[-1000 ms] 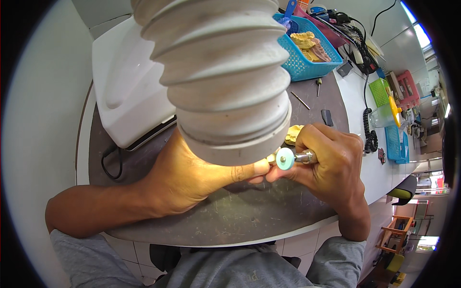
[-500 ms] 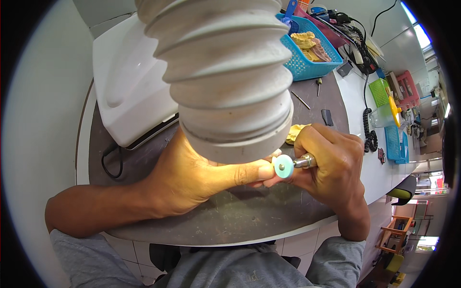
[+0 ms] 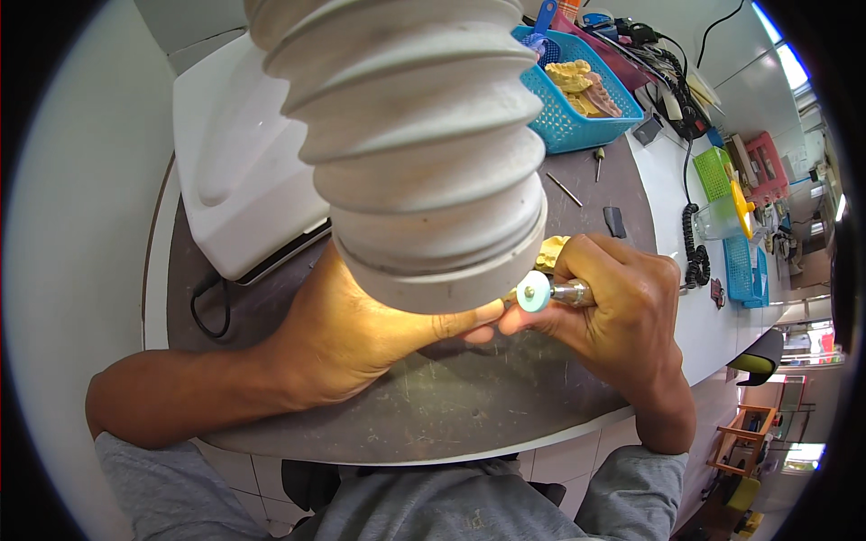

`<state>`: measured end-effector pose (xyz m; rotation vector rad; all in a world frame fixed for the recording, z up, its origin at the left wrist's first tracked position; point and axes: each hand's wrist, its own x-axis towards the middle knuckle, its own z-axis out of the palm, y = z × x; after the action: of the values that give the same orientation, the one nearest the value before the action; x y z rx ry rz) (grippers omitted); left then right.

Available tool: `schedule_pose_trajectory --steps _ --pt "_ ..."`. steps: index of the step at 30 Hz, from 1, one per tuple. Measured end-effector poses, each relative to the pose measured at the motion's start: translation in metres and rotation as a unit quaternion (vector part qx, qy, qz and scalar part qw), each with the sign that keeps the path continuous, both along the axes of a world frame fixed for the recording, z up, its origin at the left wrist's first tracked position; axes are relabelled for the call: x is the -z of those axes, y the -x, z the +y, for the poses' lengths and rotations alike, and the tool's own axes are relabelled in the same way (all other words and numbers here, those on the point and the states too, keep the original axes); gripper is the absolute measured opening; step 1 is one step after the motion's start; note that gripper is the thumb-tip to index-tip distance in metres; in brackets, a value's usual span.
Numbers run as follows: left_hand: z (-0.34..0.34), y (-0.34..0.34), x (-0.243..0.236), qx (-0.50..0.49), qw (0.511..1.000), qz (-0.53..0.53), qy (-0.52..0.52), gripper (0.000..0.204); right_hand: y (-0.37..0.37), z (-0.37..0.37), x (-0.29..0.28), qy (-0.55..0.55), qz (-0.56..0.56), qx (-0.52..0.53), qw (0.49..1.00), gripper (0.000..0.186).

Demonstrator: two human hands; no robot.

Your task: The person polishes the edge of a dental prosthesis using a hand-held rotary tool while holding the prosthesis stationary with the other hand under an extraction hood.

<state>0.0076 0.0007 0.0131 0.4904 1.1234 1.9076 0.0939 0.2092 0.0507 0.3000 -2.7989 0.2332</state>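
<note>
My right hand (image 3: 627,316) is wrapped round a metal rotary handpiece (image 3: 573,293). A pale turquoise polishing wheel (image 3: 534,292) is fitted on its tip, just beyond my left thumb. My left hand (image 3: 379,334) reaches in under a ribbed white suction hose (image 3: 424,180), with the thumb pressed toward the fingertips beside the wheel. The hose hides most of the left fingers, and what they pinch cannot be made out. Behind the wheel and right fingers, part of a yellow dental cast (image 3: 548,252) shows on the dark bench top (image 3: 433,406).
A white rounded machine (image 3: 244,153) stands at the left. At the back right, a blue basket (image 3: 586,133) holds yellow and pink casts. Near it lie a thin metal bur (image 3: 565,189), a green-ended bur (image 3: 600,164) and a dark flat piece (image 3: 614,222). A coiled black cable (image 3: 695,248) runs farther right.
The wheel and handpiece have moved slightly up and away from me. My left thumb has shifted up a little, and the hose mouth appears slightly lower and farther left.
</note>
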Motion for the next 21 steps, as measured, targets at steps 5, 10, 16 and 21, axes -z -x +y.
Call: schedule_pose_trajectory --steps 5,10,16,21 --pt "0.001 0.000 0.000 0.000 1.000 0.022 0.011 0.022 0.000 -0.002 -0.003 0.002 0.001 -0.002 1.000 0.058" --pt "-0.001 0.000 -0.007 0.018 0.999 0.028 0.025 0.021 0.000 0.000 0.000 -0.002 0.016 -0.006 1.000 0.058" --pt "-0.002 -0.001 -0.011 0.035 0.998 0.035 0.043 0.024 0.001 -0.003 -0.001 -0.006 0.022 -0.010 1.000 0.058" --pt "-0.001 -0.004 -0.007 0.008 0.998 0.043 0.044 0.023 0.000 -0.002 -0.002 0.002 0.008 -0.002 1.000 0.057"
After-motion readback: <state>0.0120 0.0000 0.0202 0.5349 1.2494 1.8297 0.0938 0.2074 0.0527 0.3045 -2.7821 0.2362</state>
